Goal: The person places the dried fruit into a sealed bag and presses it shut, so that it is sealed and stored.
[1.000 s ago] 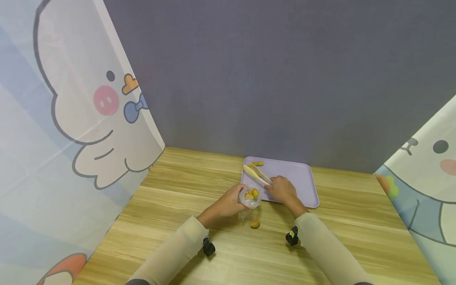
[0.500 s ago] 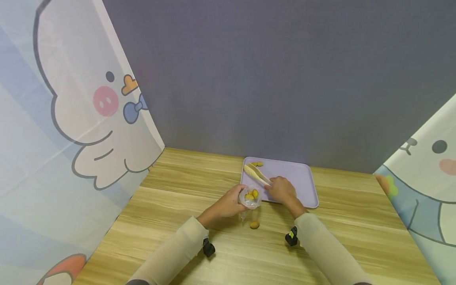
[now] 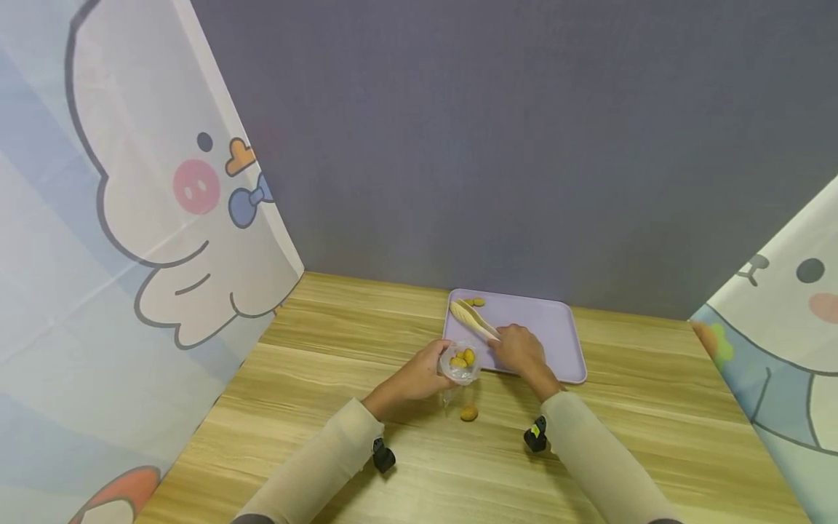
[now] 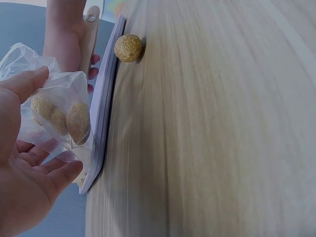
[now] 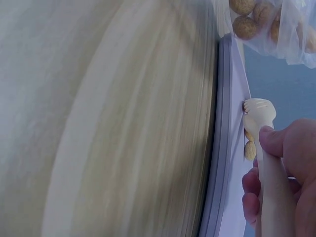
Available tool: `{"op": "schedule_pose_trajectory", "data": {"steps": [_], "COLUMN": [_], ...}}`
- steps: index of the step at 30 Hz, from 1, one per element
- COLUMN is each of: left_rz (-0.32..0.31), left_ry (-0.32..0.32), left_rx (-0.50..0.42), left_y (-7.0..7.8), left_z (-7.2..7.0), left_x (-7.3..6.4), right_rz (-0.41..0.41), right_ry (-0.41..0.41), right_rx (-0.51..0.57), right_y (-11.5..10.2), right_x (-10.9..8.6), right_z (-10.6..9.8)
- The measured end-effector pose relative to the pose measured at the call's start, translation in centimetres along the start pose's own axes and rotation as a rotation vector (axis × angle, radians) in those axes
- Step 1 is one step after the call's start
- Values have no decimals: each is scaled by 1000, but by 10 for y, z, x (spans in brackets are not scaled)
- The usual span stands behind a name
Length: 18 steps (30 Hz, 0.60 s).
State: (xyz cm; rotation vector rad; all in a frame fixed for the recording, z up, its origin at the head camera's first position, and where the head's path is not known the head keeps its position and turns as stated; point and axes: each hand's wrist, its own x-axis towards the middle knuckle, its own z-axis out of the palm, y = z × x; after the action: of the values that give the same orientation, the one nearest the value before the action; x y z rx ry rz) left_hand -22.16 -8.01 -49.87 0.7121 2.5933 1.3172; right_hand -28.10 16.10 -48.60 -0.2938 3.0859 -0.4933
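Note:
My left hand point(image 3: 419, 372) holds a clear plastic bag point(image 4: 74, 89) with its mouth upward, over the front left of a lilac tray point(image 3: 533, 313). Inside lie several wrinkled brown nut-like pieces point(image 4: 78, 121). Cream tongs point(image 3: 473, 319) are gripped in my right hand point(image 3: 520, 349), thumb along one arm. Their tips reach over the tray's back left corner, beside a few more brown pieces point(image 5: 250, 150). Whether the tips pinch one of these is hidden. A single brown nut-like piece point(image 3: 468, 413) rests on the table in front of the bag.
The wood-grain table point(image 3: 353, 313) ends at a grey back panel point(image 3: 491, 145). Cartoon-printed cloth point(image 3: 150, 182) stands along the left side, and another printed cloth point(image 3: 785, 349) along the right. The tray's raised rim point(image 5: 224, 98) lies near both hands.
The tongs' tips, spread apart before, have come together over the tray's back left corner. My left hand and the bag have hardly moved.

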Motion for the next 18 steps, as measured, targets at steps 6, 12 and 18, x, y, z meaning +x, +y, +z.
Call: {"op": "schedule_pose_trajectory", "data": {"steps": [6,12,18], "left_rz": [2,11,18], "left_ry": [-1,6,12], "left_rx": [4,15,15], "left_y": [0,1,2], "left_z": [-2,1,3], "left_x": [0,1,2], "right_rz": [-31,-46,-13], "right_ry": [15,21,10], "right_rx": [-17,-19,4], "right_y": [6,10,12], "right_x": [-5,-8,-7], "right_z": [-6,-8,-8]}}
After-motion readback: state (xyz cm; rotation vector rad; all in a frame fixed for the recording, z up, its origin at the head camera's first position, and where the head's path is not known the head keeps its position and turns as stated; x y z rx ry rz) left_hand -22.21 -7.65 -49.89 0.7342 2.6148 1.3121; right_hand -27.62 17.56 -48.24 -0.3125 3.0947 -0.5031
